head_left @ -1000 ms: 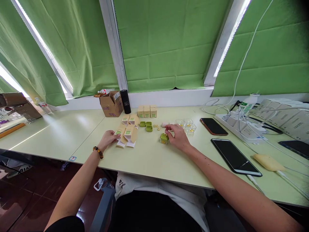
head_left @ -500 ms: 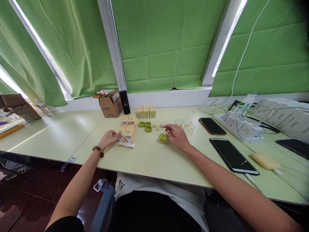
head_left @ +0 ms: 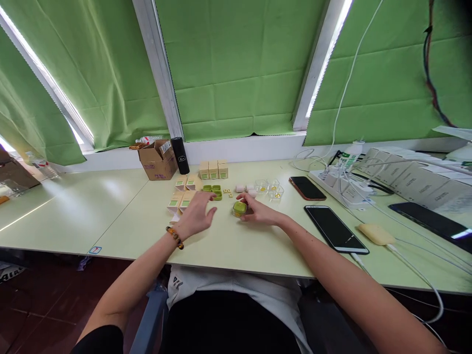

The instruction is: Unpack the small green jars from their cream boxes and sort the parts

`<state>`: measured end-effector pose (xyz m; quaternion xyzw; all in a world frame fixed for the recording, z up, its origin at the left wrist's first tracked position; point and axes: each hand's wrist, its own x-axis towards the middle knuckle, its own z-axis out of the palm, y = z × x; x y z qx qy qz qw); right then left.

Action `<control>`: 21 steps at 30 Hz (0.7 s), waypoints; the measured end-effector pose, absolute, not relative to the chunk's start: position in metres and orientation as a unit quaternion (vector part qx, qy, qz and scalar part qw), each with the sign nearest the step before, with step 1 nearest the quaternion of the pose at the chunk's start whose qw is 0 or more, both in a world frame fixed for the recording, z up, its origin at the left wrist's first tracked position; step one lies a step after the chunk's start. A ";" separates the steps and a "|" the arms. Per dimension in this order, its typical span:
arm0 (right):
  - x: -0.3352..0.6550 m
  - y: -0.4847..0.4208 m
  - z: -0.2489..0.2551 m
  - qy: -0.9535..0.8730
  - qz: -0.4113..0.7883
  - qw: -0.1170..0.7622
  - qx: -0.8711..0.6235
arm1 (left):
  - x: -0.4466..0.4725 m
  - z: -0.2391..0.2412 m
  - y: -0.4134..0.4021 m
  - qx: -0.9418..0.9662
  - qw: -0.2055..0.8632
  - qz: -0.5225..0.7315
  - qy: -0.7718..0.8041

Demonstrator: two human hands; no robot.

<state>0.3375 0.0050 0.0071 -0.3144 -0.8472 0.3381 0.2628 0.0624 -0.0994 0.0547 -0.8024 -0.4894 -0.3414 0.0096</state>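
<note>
My right hand [head_left: 258,212] has its thumb and fingers around a small clear container with a green lid [head_left: 240,207], which stands on the table. Over the table to its left, my left hand [head_left: 197,215] is open, thumb spread from the fingers, and holds nothing. Its fingertips are near several small green square lids [head_left: 208,188]. Partly behind that hand stand open beige cartons [head_left: 175,200] with green labels. Tiny yellow pieces [head_left: 227,191] lie between the lids and two pale pink cylinders [head_left: 240,188]. Clear cups [head_left: 261,185] with yellow bits inside sit to the right.
Closed beige boxes [head_left: 213,169] stand at the back, near a black cylinder [head_left: 180,155] and a cardboard box [head_left: 158,161]. At the right are two phones [head_left: 336,229], a power strip [head_left: 341,189] with cables, and white boxes [head_left: 416,177].
My left hand has left the open cartons and moved right toward the green lids. My right hand has closed around the green-lidded container. The view has turned slightly right.
</note>
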 end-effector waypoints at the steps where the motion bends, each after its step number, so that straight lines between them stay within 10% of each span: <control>1: 0.335 0.004 0.005 -0.848 0.319 0.268 -0.327 | 0.073 0.051 -0.093 -0.819 -0.009 -0.325 -0.473; 21: 0.306 -0.004 0.000 -0.666 0.538 0.451 -0.253 | 0.099 0.021 -0.037 -0.709 -0.312 -0.460 -0.435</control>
